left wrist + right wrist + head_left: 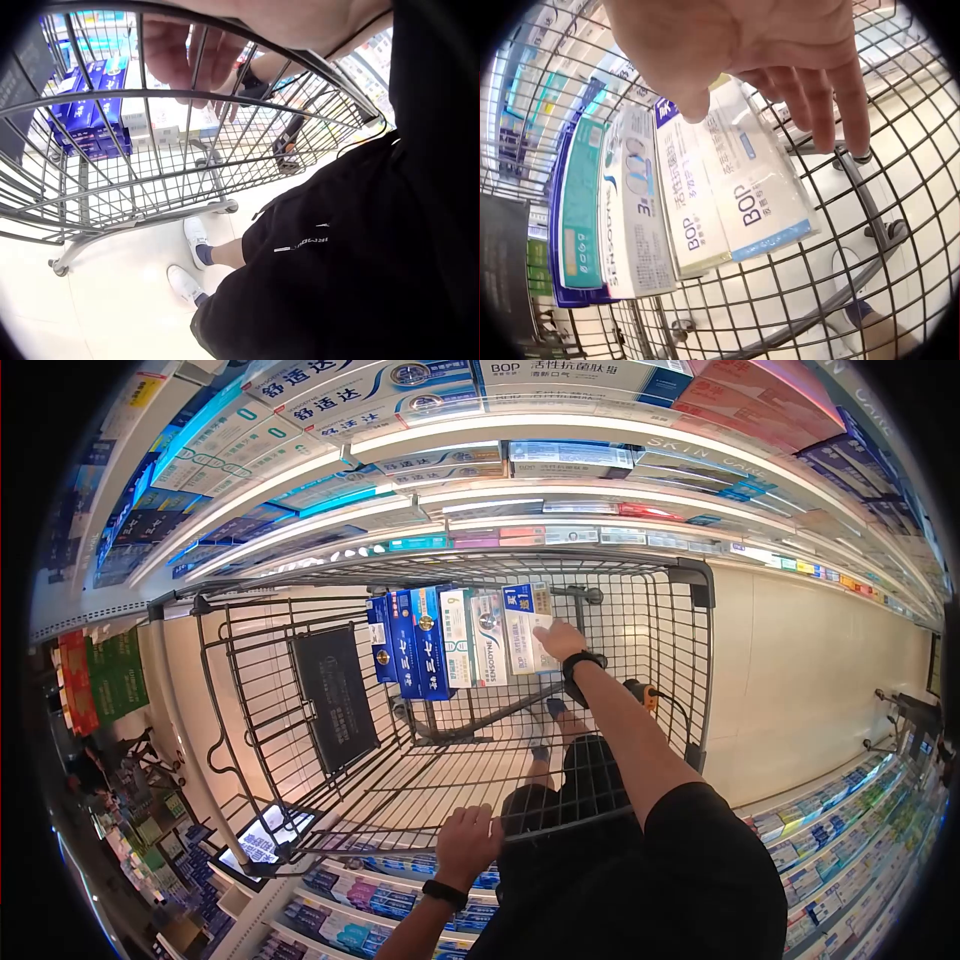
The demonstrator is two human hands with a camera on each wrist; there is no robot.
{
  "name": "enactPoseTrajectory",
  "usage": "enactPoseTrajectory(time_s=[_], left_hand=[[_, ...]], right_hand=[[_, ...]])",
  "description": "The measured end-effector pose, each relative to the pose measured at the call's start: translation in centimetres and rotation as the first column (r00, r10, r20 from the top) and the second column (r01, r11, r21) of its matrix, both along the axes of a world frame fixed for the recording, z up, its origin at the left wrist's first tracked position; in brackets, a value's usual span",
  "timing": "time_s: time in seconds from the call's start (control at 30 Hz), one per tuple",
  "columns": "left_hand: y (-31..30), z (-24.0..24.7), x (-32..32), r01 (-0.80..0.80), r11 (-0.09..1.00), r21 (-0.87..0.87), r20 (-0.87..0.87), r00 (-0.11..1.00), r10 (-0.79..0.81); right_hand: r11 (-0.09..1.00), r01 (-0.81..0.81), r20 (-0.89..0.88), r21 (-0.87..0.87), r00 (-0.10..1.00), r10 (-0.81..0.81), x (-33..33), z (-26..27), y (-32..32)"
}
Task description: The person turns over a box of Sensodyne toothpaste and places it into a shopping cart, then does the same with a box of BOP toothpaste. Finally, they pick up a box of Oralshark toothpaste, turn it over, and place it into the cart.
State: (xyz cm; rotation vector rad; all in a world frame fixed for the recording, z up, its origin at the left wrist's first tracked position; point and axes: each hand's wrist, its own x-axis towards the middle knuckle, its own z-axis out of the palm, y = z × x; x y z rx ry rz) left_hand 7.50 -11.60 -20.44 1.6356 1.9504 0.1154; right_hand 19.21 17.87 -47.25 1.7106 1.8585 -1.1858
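A row of toothpaste boxes lies in the shopping cart point(697, 582): blue ones point(426, 660) at the left, then a white and teal box point(457, 650), a white Sensodyne box point(634, 217) and a pair of white BOP boxes point(727, 195). Over the BOP boxes is my right hand point(560, 643). In the right wrist view its thumb overlaps their top face, while the other fingers extend loosely past their right side. My left hand point(468, 845) grips the cart's near rim, its fingers hanging over the inner side in the left wrist view.
Lit shelves point(600, 430) packed with boxed goods run along the cart's far side. More stocked shelves point(360, 900) stand behind me. A dark panel point(335, 700) is fixed at the cart's left end, and an orange-and-black device point(642, 695) sits at the right.
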Motion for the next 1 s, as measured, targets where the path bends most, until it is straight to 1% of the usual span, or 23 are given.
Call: enactPoseTrajectory(time_s=[0.1,0.17,0.2,0.23,0.27,0.3,0.33,0.37,0.4,0.47,0.5,0.53,0.6,0.67,0.7,0.73,0.8,0.87,0.9,0.97,1.0], left_hand=[[-0.1,0.1,0.0,0.004,1.0,0.008,-0.005,1.0,-0.004],[-0.6,0.1,0.2,0.006,1.0,0.004,-0.059,0.998,-0.006],[-0.6,-0.2,0.3,0.007,1.0,0.025,-0.088,0.996,-0.005],[-1.1,-0.8,0.3,-0.006,0.991,0.133,-0.082,0.996,0.017],[-1.3,-1.0,0.3,0.002,0.982,0.188,-0.103,0.995,0.018],[-1.3,-0.4,0.2,0.024,0.991,0.134,-0.098,0.995,-0.011],[-1.6,-1.0,0.2,0.037,0.977,0.211,-0.132,0.991,-0.009],[-1.4,-0.4,0.2,0.032,0.981,0.191,-0.106,0.994,-0.012],[-1.1,-0.8,0.1,0.034,0.988,0.151,-0.122,0.992,-0.015],[-1.7,-0.5,0.3,0.034,0.994,0.103,-0.161,0.987,-0.017],[-2.1,-1.5,0.1,0.063,0.989,0.133,-0.179,0.983,-0.039],[-1.6,0.3,0.4,0.065,0.992,0.111,-0.18,0.983,-0.044],[-0.9,1.9,0.6,0.014,0.997,-0.075,-0.147,0.989,-0.025],[-1.0,3.2,0.3,0.023,0.991,-0.135,-0.02,0.999,-0.026],[-1.2,3.7,0.1,0.03,0.985,-0.169,0.045,0.999,-0.023],[-1.2,4.1,0.1,0.069,0.986,-0.155,0.021,0.998,-0.067],[-1.3,4.6,0.3,0.138,0.981,-0.132,-0.027,0.989,-0.143],[-1.7,3.8,0.4,0.09,0.988,-0.127,-0.021,0.995,-0.093],[-1.7,3.5,0.3,0.067,0.99,-0.124,-0.021,0.997,-0.071],[-1.7,3.7,0.2,0.09,0.99,-0.105,-0.011,0.996,-0.092],[-1.7,3.8,0.1,0.103,0.99,-0.098,-0.006,0.995,-0.104]], right_hand=[[0.996,0.074,-0.007,0.054,0.997,-0.073,0.7,0.3,-0.4],[0.999,0.012,-0.071,0.033,0.997,-0.01,1.7,1.5,-0.2],[0.998,-0.032,-0.143,0.062,0.989,0.04,2.5,0.7,-0.5],[0.992,-0.1,-0.181,0.071,0.977,0.111,2.9,3.2,-0.4],[0.988,-0.137,-0.227,0.078,0.962,0.151,3.1,5.8,-0.5],[0.968,-0.165,-0.265,0.19,0.94,0.213,3.3,5.2,-0.9],[0.961,-0.224,-0.388,0.164,0.881,0.272,3.5,13.3,-0.6],[0.953,-0.262,-0.402,0.15,0.865,0.302,3.5,17.0,-1.1],[0.944,-0.301,-0.414,0.137,0.848,0.331,3.3,18.6,-0.7],[0.885,-0.351,-0.482,0.306,0.744,0.462,3.3,23.0,-0.7],[0.889,-0.358,-0.519,0.286,0.722,0.458,3.0,27.3,-0.4],[0.842,-0.313,-0.547,0.44,0.65,0.528,2.9,30.5,0.0],[0.699,-0.173,-0.549,0.693,0.502,0.668,3.0,36.1,0.8],[0.58,-0.185,-0.375,0.794,0.602,0.705,2.8,43.2,2.5],[0.513,-0.113,-0.353,0.851,0.6,0.718,2.7,46.9,3.2],[0.441,-0.043,-0.331,0.897,0.596,0.731,2.5,50.0,4.3],[0.175,0.036,-0.155,0.984,0.659,0.736,2.1,53.9,7.7],[0.127,0.109,-0.166,0.986,0.699,0.696,1.4,57.2,11.1],[0.138,0.136,-0.193,0.981,0.72,0.666,1.1,58.4,12.5],[0.161,0.19,-0.249,0.968,0.758,0.603,0.5,59.7,14.8],[0.202,0.221,-0.298,0.954,0.762,0.575,0.5,59.7,15.7]])
